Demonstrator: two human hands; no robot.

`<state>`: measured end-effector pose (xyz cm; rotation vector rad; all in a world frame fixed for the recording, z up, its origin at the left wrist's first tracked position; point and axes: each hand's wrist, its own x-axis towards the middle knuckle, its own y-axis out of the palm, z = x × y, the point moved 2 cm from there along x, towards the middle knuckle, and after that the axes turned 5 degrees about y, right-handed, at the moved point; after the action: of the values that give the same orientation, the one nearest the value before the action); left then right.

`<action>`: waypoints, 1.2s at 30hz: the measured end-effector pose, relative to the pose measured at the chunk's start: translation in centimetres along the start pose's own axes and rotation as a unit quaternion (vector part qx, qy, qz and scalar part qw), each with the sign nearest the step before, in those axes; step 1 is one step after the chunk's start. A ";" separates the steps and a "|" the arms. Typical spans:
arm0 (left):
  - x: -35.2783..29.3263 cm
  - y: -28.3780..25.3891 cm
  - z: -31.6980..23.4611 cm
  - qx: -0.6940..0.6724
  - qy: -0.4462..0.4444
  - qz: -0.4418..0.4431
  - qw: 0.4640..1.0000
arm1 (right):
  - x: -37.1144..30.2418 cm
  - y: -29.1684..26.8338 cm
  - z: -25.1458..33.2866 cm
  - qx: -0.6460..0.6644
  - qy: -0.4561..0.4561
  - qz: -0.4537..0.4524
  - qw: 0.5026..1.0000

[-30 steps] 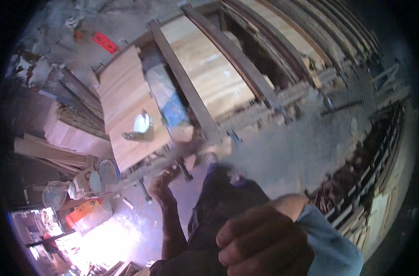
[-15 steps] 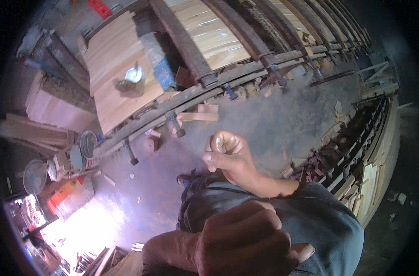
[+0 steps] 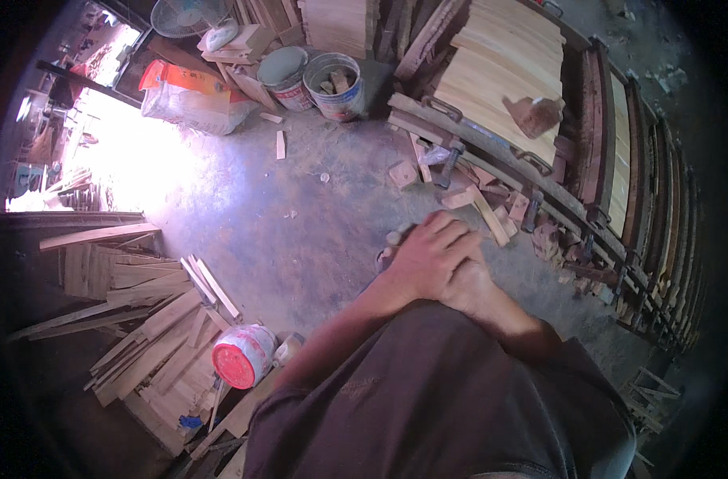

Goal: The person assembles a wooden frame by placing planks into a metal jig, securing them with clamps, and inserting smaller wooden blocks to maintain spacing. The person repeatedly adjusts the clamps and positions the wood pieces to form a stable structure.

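Observation:
My left hand is closed over my right hand, just in front of my dark shirt. The left fingers wrap across the right hand's back and knuckles. Most of the right fingers are hidden beneath them. No tool shows in either hand. Nearest beyond the hands, wood offcuts lie on the floor below a clamp rack. On that rack rests a pale panel of joined boards, with a brown object of unclear kind on top.
A bucket with wood pieces stands beside a lidded bucket and an orange-and-white sack. Loose planks are heaped at left, with a red-and-white tub beside them. Bright light falls on the floor.
My view has swung left, so the clamp rack now sits at the right. My hands were apart, each with curled fingers; now the left is clasped over the right.

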<state>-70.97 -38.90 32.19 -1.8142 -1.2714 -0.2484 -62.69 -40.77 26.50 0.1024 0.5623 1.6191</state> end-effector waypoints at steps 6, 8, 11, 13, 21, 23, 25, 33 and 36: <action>-8.8 -6.1 12.3 0.079 -0.259 -0.114 0.956 | 7.1 5.3 0.4 0.204 0.386 -0.021 0.899; -12.9 -8.9 15.5 0.063 -0.357 -0.127 0.923 | 10.3 7.2 0.6 0.157 0.406 0.049 0.899; -16.7 -11.5 17.8 0.097 -0.501 -0.184 0.840 | 16.4 8.0 -2.2 0.158 0.414 0.064 0.894; -18.1 -12.2 20.3 0.138 -0.511 -0.167 0.832 | 21.6 8.9 -3.8 0.163 0.420 0.052 0.891; -18.0 -18.4 38.4 0.035 -0.660 -0.080 0.746 | 49.0 11.1 -12.8 0.049 0.377 -0.052 0.923; -22.2 -19.5 42.7 -0.055 -0.710 -0.174 0.680 | 56.0 10.3 -15.7 0.045 0.368 -0.100 0.923; -20.3 -22.3 47.5 -0.119 -0.756 -0.192 0.614 | 62.4 9.1 -18.5 0.010 0.360 -0.142 0.922; -9.6 -27.6 67.9 -0.177 -0.746 -0.238 0.597 | 82.2 1.5 -31.4 -0.230 0.351 -0.103 0.902; -8.6 -26.2 74.3 -0.214 -0.756 -0.228 0.575 | 88.0 4.2 -31.6 -0.520 0.314 -0.060 0.792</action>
<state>-119.45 13.13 -2.79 -1.8834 -3.0735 1.1317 -91.29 33.84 -22.20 -1.3093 0.0802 1.6133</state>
